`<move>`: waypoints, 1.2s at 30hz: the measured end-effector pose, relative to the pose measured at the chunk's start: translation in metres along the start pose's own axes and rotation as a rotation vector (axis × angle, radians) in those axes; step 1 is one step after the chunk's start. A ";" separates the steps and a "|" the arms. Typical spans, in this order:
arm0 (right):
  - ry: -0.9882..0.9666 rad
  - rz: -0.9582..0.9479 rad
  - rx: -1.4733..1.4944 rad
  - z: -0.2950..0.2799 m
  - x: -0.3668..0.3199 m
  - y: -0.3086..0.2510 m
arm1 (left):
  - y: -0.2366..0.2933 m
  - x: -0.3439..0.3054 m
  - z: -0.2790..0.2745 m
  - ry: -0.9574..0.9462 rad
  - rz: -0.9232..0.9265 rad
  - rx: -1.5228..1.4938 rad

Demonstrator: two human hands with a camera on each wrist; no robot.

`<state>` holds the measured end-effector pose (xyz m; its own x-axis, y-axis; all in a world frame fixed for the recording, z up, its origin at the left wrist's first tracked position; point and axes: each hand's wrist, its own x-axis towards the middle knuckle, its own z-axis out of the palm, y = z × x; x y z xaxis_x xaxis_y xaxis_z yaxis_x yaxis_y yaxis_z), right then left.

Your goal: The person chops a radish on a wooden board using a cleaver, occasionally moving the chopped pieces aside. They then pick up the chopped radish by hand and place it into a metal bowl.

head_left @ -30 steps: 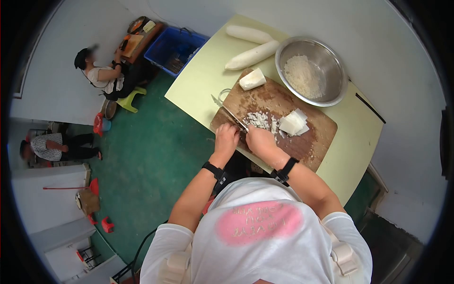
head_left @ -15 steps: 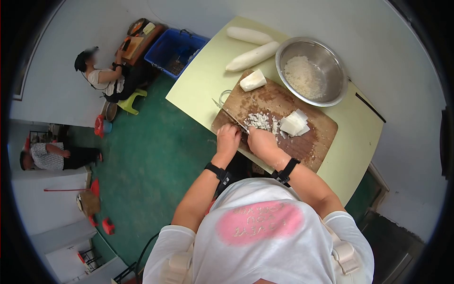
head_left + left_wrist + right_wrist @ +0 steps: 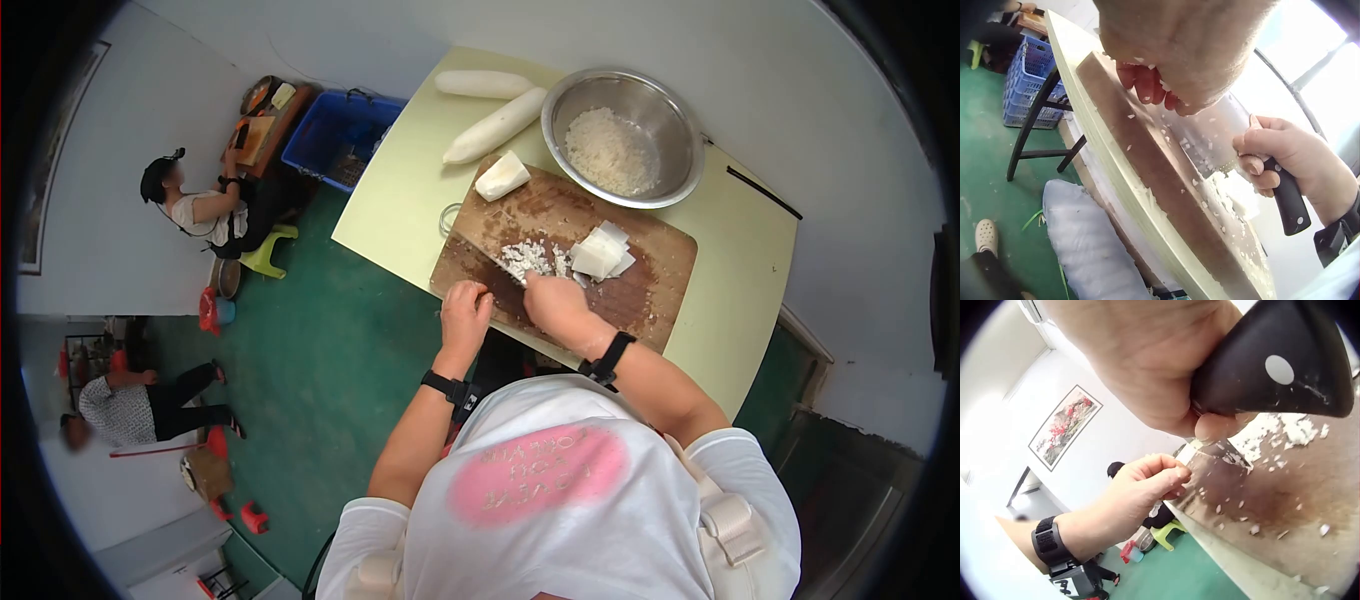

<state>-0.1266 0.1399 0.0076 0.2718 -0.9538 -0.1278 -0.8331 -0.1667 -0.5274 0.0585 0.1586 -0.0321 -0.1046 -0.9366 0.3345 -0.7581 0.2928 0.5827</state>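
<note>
My right hand (image 3: 560, 308) grips the black handle (image 3: 1288, 199) of a knife. The knife's broad blade (image 3: 1210, 140) lies low over the wooden cutting board (image 3: 650, 310), beside a heap of finely chopped white bits (image 3: 528, 256). At the board's near left edge is my left hand (image 3: 465, 315), its fingers loosely bent with nothing seen between them. White crumbs cling to its fingers (image 3: 1145, 84) in the left wrist view. To the right of the heap sits a stack of white radish slices (image 3: 600, 252). A cut radish chunk (image 3: 503, 177) lies on the board's far left corner.
A steel bowl (image 3: 680, 140) with shredded white bits stands behind the board. Two whole white radishes (image 3: 495, 127) lie on the pale yellow table (image 3: 385, 215). A blue crate (image 3: 335, 125) and a seated person (image 3: 212, 208) are beyond, and another person (image 3: 130, 408) stands at left.
My left hand has drawn back from the knife blade toward me, off the board's edge. My right hand keeps its grip on the knife. The head view has shifted slightly.
</note>
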 end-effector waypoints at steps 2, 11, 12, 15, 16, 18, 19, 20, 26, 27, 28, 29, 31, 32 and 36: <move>0.015 0.037 0.008 -0.017 -0.006 0.009 | 0.003 0.002 0.001 -0.068 -0.088 -0.023; 0.184 0.128 0.108 -0.076 -0.037 0.031 | 0.015 0.053 0.052 -0.162 -0.101 0.020; 0.175 0.146 0.103 -0.076 -0.040 0.034 | 0.020 0.058 0.056 -0.206 -0.104 0.040; 0.181 0.164 0.099 -0.073 -0.047 0.042 | 0.032 0.069 0.063 -0.352 -0.061 -0.016; 0.186 0.161 0.101 -0.071 -0.048 0.045 | 0.037 0.067 0.064 -0.341 -0.031 -0.062; 0.167 0.165 0.082 -0.064 -0.049 0.050 | 0.041 0.062 0.058 -0.278 0.024 -0.073; 0.139 0.166 0.061 -0.062 -0.049 0.051 | 0.041 0.059 0.056 -0.211 0.070 -0.086; 0.138 0.166 0.066 -0.060 -0.049 0.051 | 0.038 0.057 0.052 -0.214 0.069 -0.081; 0.123 0.080 -0.001 -0.041 -0.038 0.047 | 0.015 0.039 0.036 -0.276 -0.018 -0.023; 0.112 0.073 -0.029 -0.034 -0.035 0.050 | 0.017 0.037 0.034 -0.296 -0.028 -0.021; 0.102 0.066 -0.057 -0.030 -0.033 0.052 | 0.018 0.036 0.033 -0.315 -0.035 -0.019; 0.110 0.065 -0.057 -0.032 -0.031 0.051 | 0.019 0.037 0.034 -0.312 -0.028 -0.017; 0.122 0.030 -0.058 -0.036 -0.034 0.047 | 0.020 0.033 0.036 -0.295 -0.062 -0.048; 0.124 0.031 -0.060 -0.034 -0.034 0.047 | 0.021 0.034 0.036 -0.294 -0.060 -0.050; 0.123 0.009 -0.042 -0.022 -0.038 0.051 | 0.026 0.030 0.034 -0.319 -0.132 -0.105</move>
<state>-0.1901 0.1624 0.0047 0.2052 -0.9783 -0.0269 -0.8553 -0.1659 -0.4909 0.0142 0.1316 -0.0321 -0.2185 -0.9757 0.0134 -0.7101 0.1684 0.6837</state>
